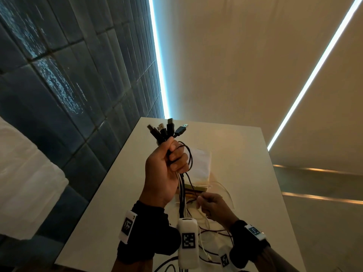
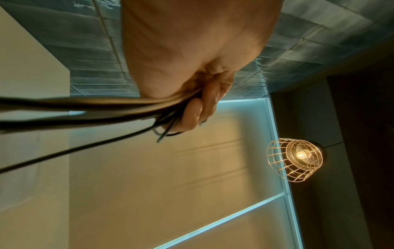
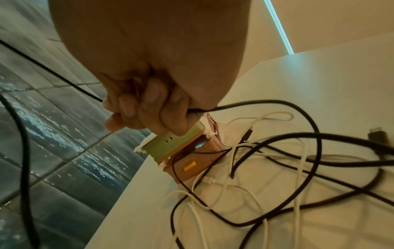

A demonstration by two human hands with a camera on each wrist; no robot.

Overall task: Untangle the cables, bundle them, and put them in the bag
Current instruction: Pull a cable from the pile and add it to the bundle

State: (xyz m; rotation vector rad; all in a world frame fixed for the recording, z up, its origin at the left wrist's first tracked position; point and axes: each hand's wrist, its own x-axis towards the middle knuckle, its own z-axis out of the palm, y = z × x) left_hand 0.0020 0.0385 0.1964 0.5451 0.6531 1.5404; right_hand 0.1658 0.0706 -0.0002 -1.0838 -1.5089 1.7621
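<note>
The left hand (image 1: 164, 169) is raised above the table (image 1: 110, 209) with its fingers curled tight round a bunch of cables (image 1: 182, 195), gripped just below their plugs (image 1: 167, 129). The plugs fan out above the fist, all at one end, which looks like a way to line up the ends so the lengths can hang straight and be sorted. Below the fist the black and white strands drop to the near part of the table, where they lie in loose crossing loops, not yet free of each other. The right hand (image 1: 213, 208), lower and nearer, has its fingers closed round one thin dark cable (image 3: 245, 103), probably to draw that strand out of the tangle while the left keeps the ends together. A pale flat bag (image 1: 202, 163) lies on the table beyond the hands, right of the fist; I cannot tell whether its mouth is open, and nothing shows inside it. Beside the loops sits a small stack of boxes (image 3: 189, 150), a green one on a brown one; what they hold is hidden. Untangling appears to be under way, bundling and bagging not yet done.
</note>
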